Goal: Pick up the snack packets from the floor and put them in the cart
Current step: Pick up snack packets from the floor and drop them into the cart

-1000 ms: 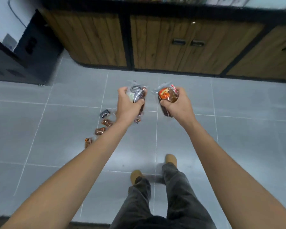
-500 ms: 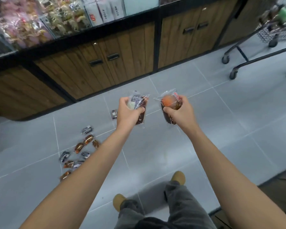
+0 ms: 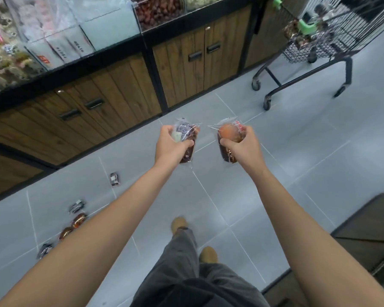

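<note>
My left hand (image 3: 170, 144) grips a clear snack packet (image 3: 187, 138) with dark brown contents, held out over the grey floor. Beside it, my right hand (image 3: 244, 144) grips another clear snack packet (image 3: 227, 135) with an orange and red label. A black wire shopping cart (image 3: 319, 38) stands at the upper right, with packets inside it. Several more snack packets lie on the floor at the lower left, among them a dark one (image 3: 115, 179) and an orange-brown one (image 3: 79, 220).
A wooden cabinet (image 3: 124, 85) with black handles runs along the far side, topped by clear bins of sweets (image 3: 16, 41). A dark wooden unit (image 3: 370, 231) stands at the lower right. My feet and grey trousers (image 3: 186, 251) are below on the tiled floor.
The view has swung to the right, bringing the cart nearer and into fuller view. Both hands still hold their packets out in front. The floor packets have slid towards the lower left.
</note>
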The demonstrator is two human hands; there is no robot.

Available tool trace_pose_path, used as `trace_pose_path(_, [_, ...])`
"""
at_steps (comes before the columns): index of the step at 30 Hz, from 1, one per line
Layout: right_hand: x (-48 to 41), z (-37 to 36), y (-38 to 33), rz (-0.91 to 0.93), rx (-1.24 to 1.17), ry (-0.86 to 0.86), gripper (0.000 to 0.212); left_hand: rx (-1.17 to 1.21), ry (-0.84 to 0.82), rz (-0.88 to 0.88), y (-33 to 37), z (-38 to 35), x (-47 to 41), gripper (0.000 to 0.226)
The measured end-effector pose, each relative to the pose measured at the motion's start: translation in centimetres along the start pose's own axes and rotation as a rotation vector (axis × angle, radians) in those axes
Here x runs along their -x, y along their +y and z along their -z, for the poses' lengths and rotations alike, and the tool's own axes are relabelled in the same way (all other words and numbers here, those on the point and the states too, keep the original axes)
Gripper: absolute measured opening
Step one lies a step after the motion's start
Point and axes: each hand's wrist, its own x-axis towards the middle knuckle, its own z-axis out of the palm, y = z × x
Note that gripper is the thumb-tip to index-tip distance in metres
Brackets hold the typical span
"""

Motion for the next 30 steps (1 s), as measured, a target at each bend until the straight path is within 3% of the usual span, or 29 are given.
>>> trace_pose_path(6, [-6.3,5.3,0.8,-0.032,0.002,0.078,0.061,-0.004,-0.073,-0.004,4.1,-8.6,-5.4,0.051])
trace_pose_path(14, [-19.1,14.0,0.1,-0.088,0.019,0.169,0.044,-0.023,-0.201,0.052,10.2,-22.4,-14.6,0.053])
trace_pose_path(25, [-34.2,27.1,-0.1,-0.173,-0.041,0.340,0.044,-0.145,-0.362,-0.036,24.0,-40.8,-25.0,0.053])
trace_pose_path(30, [-41.9,34.2,1.6,-0.199,-0.059,0.383,0.054,-0.178,-0.408,-0.028,28.2,-50.0,-28.3,0.056])
